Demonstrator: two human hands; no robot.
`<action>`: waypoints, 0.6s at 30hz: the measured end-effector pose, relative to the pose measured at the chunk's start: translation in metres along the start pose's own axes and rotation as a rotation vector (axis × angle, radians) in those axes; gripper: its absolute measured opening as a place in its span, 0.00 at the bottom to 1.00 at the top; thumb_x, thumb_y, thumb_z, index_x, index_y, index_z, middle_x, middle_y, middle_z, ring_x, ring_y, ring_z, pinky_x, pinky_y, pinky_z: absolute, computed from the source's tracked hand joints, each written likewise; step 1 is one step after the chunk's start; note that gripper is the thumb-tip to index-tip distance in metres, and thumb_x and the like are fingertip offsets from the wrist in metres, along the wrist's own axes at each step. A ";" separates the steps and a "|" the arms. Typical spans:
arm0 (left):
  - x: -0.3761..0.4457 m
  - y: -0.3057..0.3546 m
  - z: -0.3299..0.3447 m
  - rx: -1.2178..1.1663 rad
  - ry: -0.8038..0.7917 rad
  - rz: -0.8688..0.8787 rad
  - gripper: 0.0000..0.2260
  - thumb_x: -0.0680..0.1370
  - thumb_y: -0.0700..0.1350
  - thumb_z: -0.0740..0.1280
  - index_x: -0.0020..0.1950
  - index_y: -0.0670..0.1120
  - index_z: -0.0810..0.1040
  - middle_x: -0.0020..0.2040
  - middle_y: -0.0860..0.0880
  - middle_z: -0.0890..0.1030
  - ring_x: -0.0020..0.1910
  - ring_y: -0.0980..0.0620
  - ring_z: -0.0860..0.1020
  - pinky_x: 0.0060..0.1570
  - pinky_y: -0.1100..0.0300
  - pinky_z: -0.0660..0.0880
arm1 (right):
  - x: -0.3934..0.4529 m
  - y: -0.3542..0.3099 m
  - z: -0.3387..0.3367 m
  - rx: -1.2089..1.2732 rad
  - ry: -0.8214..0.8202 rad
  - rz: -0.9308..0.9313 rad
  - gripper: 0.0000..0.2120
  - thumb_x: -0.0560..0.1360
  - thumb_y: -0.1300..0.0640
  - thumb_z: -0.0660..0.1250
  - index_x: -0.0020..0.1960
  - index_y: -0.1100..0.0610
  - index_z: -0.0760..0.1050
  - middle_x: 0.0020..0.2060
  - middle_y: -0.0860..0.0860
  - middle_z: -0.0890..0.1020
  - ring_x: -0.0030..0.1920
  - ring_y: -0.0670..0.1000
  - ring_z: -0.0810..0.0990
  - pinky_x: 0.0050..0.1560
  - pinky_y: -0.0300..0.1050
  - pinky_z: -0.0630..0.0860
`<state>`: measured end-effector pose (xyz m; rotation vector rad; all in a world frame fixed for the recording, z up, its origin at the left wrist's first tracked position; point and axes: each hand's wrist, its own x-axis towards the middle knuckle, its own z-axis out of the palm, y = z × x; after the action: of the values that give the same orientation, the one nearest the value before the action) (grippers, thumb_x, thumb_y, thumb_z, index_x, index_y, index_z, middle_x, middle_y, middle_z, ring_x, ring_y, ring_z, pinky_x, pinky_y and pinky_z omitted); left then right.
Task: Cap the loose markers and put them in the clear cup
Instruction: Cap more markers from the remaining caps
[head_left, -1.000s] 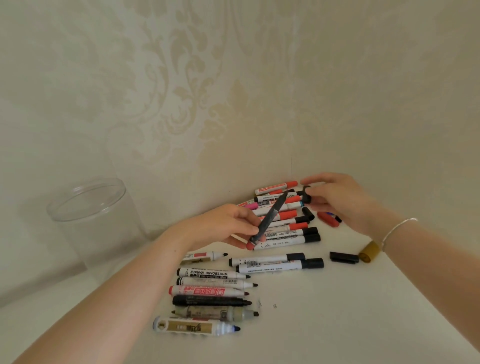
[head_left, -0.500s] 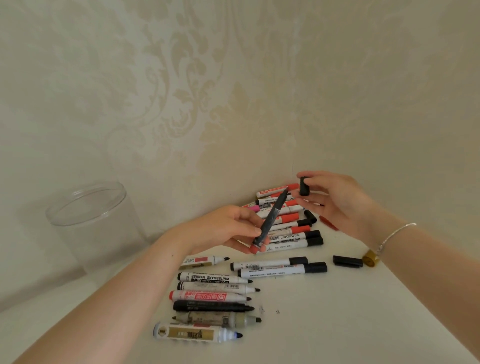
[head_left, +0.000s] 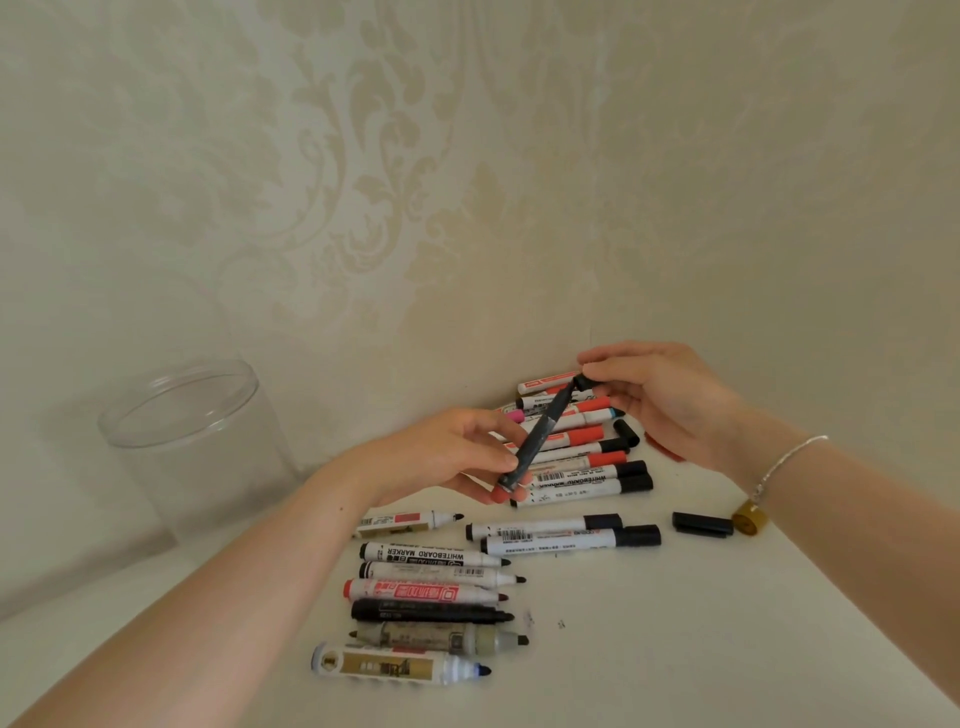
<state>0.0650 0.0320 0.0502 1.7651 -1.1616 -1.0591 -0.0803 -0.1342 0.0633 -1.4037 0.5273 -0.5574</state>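
Above the pile by the wall, the left hand (head_left: 447, 457) pinches the lower end of a dark marker (head_left: 537, 441), while the right hand (head_left: 654, 400) pinches a black cap (head_left: 582, 383) at its upper tip; whether it is seated cannot be told. The marker's long axis slants up and right, tip toward the wall. The clear cup (head_left: 182, 447) looks empty; a row of uncapped markers (head_left: 431, 603) waits, so most work remains.

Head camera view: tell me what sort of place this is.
Probably a room in a home, at a white table pushed against the wall. Cream damask-patterned wallpaper covers the wall behind, and whiteboard markers lie loose on the tabletop beside a clear cup. Nothing more of the room shows.
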 end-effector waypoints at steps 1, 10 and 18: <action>0.000 0.000 0.000 0.003 -0.004 0.001 0.12 0.80 0.37 0.63 0.64 0.40 0.73 0.53 0.41 0.83 0.52 0.45 0.82 0.51 0.56 0.80 | 0.000 0.000 0.000 -0.002 0.001 0.000 0.07 0.73 0.68 0.67 0.50 0.63 0.78 0.43 0.58 0.82 0.41 0.51 0.79 0.51 0.46 0.77; -0.003 -0.004 -0.002 0.006 -0.021 0.004 0.10 0.80 0.38 0.63 0.61 0.42 0.75 0.49 0.44 0.84 0.51 0.46 0.83 0.50 0.58 0.79 | 0.004 0.003 0.003 -0.005 0.063 -0.007 0.06 0.72 0.68 0.68 0.48 0.63 0.75 0.39 0.56 0.80 0.37 0.49 0.78 0.41 0.41 0.75; 0.000 -0.003 0.001 0.014 0.015 -0.007 0.09 0.80 0.37 0.61 0.59 0.45 0.76 0.44 0.46 0.82 0.44 0.51 0.82 0.44 0.62 0.78 | 0.002 0.005 0.009 -0.070 -0.014 -0.010 0.07 0.72 0.69 0.69 0.50 0.64 0.76 0.46 0.63 0.81 0.37 0.50 0.77 0.41 0.41 0.74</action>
<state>0.0648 0.0324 0.0468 1.7859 -1.1572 -1.0424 -0.0724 -0.1285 0.0593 -1.4767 0.5334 -0.5409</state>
